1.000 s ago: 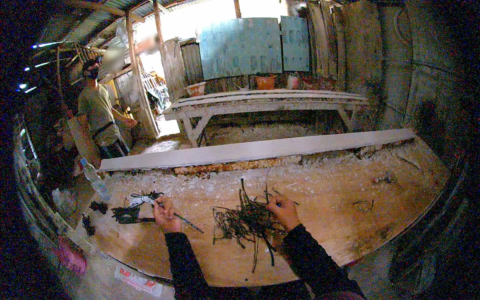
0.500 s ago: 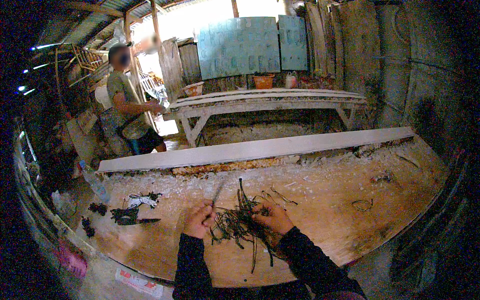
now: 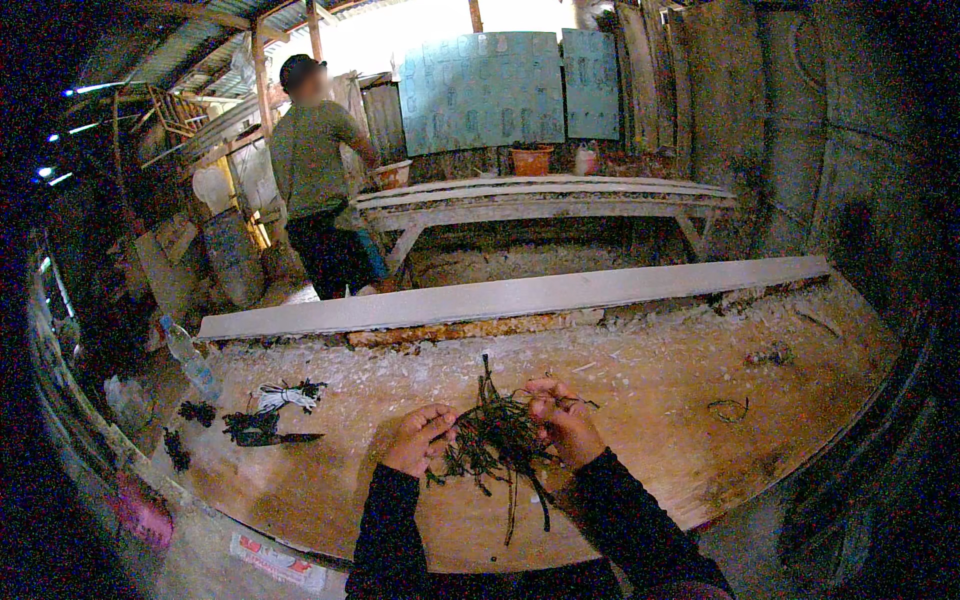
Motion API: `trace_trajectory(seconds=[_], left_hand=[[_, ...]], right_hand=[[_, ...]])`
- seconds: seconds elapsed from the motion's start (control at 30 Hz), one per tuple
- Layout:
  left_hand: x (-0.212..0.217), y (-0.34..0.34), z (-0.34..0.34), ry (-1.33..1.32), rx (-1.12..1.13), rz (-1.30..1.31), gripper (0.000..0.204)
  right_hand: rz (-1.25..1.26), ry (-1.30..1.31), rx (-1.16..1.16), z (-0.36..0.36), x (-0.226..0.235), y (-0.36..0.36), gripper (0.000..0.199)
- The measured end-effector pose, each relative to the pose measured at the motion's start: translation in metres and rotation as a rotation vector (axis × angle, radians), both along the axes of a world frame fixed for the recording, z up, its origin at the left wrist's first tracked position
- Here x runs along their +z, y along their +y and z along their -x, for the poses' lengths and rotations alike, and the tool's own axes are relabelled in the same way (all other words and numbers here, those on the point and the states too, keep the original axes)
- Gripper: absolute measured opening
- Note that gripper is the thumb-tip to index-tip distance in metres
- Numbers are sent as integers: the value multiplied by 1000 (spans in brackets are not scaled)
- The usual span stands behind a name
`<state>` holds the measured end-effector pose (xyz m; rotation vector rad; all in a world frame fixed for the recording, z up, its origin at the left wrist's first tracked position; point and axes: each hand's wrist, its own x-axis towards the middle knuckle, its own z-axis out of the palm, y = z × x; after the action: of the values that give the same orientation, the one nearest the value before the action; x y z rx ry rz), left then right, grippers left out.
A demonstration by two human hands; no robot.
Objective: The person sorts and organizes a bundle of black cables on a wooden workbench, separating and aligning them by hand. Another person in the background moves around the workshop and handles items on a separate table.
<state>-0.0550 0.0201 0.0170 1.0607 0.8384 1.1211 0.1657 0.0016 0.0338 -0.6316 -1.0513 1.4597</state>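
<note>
A loose tangle of thin dark cords point(image 3: 500, 432) lies on the plywood tabletop in front of me, with several ends sticking out. At its left edge my left hand point(image 3: 422, 440) is closed, thumb and fingers pressed together; whatever is between them is too small to make out. My right hand point(image 3: 568, 428) is at the upper right of the tangle, its fingers pinched on dark strands. Farther left lie a knife point(image 3: 298, 438), a bundle of white cord point(image 3: 288, 398) and small dark clumps point(image 3: 197, 413).
A long white board point(image 3: 520, 297) crosses the table's point(image 3: 690, 430) far side, with pale crumbs along it. A clear bottle point(image 3: 192, 360) is at the left edge; a cord loop point(image 3: 730, 408) lies right. Beyond, a person point(image 3: 320, 170) stands beside a whitish bench point(image 3: 550, 205).
My left hand has moved slightly right, and the strand upright above it is gone from view. My right hand has shifted up and right. The person behind has moved right and turned toward the bench.
</note>
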Motion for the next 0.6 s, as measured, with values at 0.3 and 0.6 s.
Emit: trace_trajectory(seconds=[0.3,0.6], left_hand=[[0,1,4,-18,-30,-30,17],[-2,3,0,120,121,-98,16]], right_hand=[[30,172,-40,-13,-10,12,18],[33,503,-5,-29,-7,16,30]])
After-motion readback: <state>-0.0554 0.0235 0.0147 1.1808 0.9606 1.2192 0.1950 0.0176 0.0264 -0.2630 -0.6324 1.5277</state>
